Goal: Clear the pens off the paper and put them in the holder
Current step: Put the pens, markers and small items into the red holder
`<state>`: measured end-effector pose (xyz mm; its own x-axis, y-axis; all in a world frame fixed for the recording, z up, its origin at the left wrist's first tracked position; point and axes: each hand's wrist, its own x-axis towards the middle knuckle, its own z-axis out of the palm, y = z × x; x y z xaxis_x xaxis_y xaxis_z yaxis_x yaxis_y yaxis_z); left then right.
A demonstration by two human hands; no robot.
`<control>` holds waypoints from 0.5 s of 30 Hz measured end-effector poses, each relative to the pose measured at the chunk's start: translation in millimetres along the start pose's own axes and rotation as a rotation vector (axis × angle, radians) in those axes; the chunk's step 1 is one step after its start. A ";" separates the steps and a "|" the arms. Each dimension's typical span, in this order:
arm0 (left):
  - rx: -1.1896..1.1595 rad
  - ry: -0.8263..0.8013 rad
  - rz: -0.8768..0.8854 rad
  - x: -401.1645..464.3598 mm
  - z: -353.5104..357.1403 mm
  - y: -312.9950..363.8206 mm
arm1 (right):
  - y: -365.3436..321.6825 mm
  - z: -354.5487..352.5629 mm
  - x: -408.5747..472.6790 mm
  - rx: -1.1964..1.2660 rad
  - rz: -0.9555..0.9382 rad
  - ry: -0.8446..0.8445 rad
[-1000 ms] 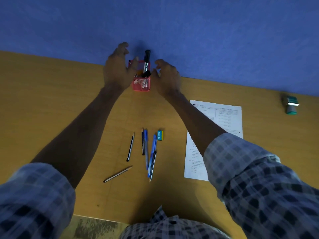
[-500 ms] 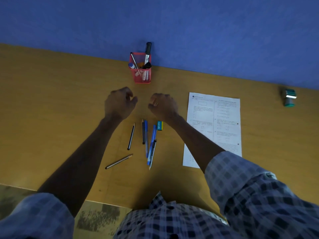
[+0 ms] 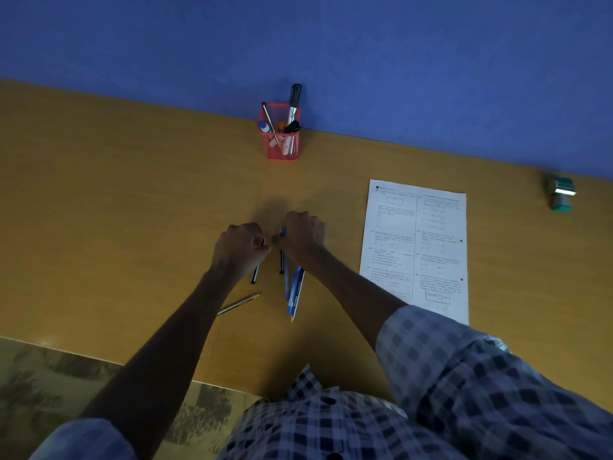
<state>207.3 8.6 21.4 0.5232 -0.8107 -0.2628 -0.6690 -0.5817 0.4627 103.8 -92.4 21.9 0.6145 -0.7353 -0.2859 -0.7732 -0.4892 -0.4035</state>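
A red mesh holder (image 3: 282,146) stands at the back of the desk by the wall, with a marker and other pens in it. Several pens lie on the bare desk left of the printed paper (image 3: 416,250); none rests on the paper. My left hand (image 3: 239,250) is closed on the top end of a thin black pen (image 3: 254,277). My right hand (image 3: 303,237) is closed on the top end of a blue pen (image 3: 287,283). Beside it lie another black pen (image 3: 281,264), a wider blue pen (image 3: 296,290) and a pencil (image 3: 239,303).
A green stamp (image 3: 561,194) sits at the far right near the wall. The blue wall runs along the desk's back edge. The desk's front edge (image 3: 109,361) is close to my body, with patterned floor below it.
Both hands have drawn back from the holder toward me and come down onto the top ends of the loose pens. A small eraser seen earlier is now covered by my right hand.
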 end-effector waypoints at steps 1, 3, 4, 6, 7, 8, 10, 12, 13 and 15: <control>-0.002 0.002 0.008 -0.9 1.4 0.3 | -1.9 0.6 -0.5 0.006 0.005 0.002; 0.014 0.002 0.024 -1.9 3.3 2.0 | -4.9 1.9 -1.3 0.041 0.026 0.000; 0.028 0.000 0.030 -2.0 3.7 2.9 | -6.2 2.6 -1.6 0.062 0.037 -0.001; 0.053 -0.003 0.033 -1.5 4.0 4.8 | -8.8 4.4 -1.1 0.086 0.058 -0.008; 0.063 -0.004 0.033 -1.1 3.8 5.6 | -10.1 5.3 -0.5 0.091 0.071 -0.011; 0.071 -0.007 0.035 -0.6 3.6 6.4 | -11.2 6.1 0.0 0.099 0.086 -0.012; 0.086 -0.015 0.038 0.8 3.2 8.1 | -12.3 6.4 0.2 0.126 0.096 -0.020; 0.101 -0.012 0.052 2.0 3.5 9.6 | -12.4 4.8 -1.1 0.143 0.085 -0.031; 0.108 -0.010 0.063 2.6 3.8 10.5 | -11.9 3.5 -1.9 0.146 0.076 -0.032; 0.118 -0.009 0.079 3.9 4.2 11.6 | -10.9 0.9 -3.1 0.154 0.059 -0.034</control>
<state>199.4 -1.5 22.2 0.4621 -0.8543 -0.2379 -0.7653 -0.5197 0.3799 110.5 -84.4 26.4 0.5754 -0.7432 -0.3414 -0.7766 -0.3656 -0.5130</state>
